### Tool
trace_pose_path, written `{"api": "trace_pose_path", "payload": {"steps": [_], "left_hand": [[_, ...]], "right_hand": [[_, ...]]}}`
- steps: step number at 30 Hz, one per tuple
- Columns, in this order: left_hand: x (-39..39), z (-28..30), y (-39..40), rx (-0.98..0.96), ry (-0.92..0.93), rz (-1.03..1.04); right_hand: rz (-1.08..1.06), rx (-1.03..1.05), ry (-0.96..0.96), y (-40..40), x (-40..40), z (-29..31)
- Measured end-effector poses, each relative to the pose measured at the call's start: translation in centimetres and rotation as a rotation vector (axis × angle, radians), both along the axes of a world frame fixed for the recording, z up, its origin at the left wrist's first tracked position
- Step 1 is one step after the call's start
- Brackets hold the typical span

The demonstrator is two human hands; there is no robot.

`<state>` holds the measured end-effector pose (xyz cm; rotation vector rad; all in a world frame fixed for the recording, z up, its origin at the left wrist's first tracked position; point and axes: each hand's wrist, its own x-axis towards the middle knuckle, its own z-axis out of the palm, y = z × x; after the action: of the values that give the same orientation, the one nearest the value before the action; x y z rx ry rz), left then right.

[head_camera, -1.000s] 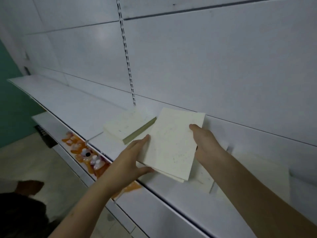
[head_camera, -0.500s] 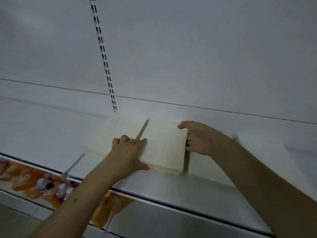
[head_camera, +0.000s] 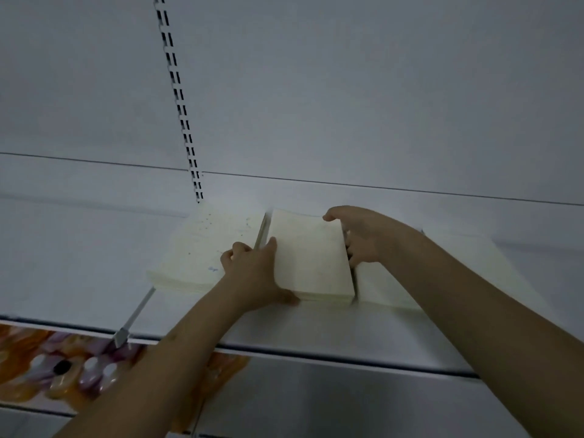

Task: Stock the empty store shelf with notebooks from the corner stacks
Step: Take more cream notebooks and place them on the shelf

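Observation:
A stack of cream notebooks (head_camera: pixel 311 260) lies flat on the white shelf (head_camera: pixel 79 273), between two other cream stacks. My left hand (head_camera: pixel 252 276) grips its left edge, thumb at the front corner and fingers curled over the side. On the opposite side my right hand (head_camera: pixel 366 238) grips the right edge, index finger stretched along the far corner. To the left lies a speckled notebook stack (head_camera: pixel 202 254). Another stack (head_camera: pixel 388 289) on the right is partly hidden under my right forearm.
A slotted upright rail (head_camera: pixel 180 102) runs down the white back panel. A thin metal divider (head_camera: pixel 132 320) sticks out at the shelf's front edge. Below the shelf sits orange and pink patterned merchandise (head_camera: pixel 63 368). More pale items lie at the far right (head_camera: pixel 493 267).
The notebooks I carried tilted above the shelf have come down flat between the two stacks. Both hands followed them and now hold the stack's sides. The view has closed in on the shelf.

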<state>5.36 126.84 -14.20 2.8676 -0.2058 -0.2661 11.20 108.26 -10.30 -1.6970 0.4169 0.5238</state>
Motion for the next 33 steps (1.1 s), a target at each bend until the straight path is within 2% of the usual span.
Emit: {"api": "trace_pose_path", "payload": {"steps": [5,11,14,17,19,22,24,33], "left_hand": [[0.4,-0.9,0.5,0.066,-0.007,-0.077],[0.3,-0.6,0.9,0.011,0.033,-0.131],[-0.3,-0.1,1.8,-0.12,0.058,-0.149],[-0.7,0.7,0.9,-0.335,-0.127,-0.167],[-0.8,1.0,-1.9,-0.487,-0.234,-0.2],[-1.7,0.6,-8.2,-0.635,-0.223,-0.296],[-2.8,0.0,-13.0,-0.655,-0.229,-0.406],[-9.7,-1.9,-37.4,-0.634,-0.204,-0.836]], "right_hand": [[-0.022,0.015,-0.011,0.2,-0.4,0.0],[0.04,-0.006,-0.069,0.2,-1.4,0.8],[0.081,-0.064,-0.214,-1.4,-1.6,2.6],[0.023,-0.156,-0.385,-4.3,-1.8,4.5],[-0.054,-0.246,-0.514,-6.6,-2.5,5.0],[-0.152,-0.467,-0.679,-10.8,-4.7,4.9],[-0.194,-0.585,-0.738,-14.1,-6.8,4.6],[-0.426,-0.769,-0.878,-35.9,-19.5,5.2]]}}
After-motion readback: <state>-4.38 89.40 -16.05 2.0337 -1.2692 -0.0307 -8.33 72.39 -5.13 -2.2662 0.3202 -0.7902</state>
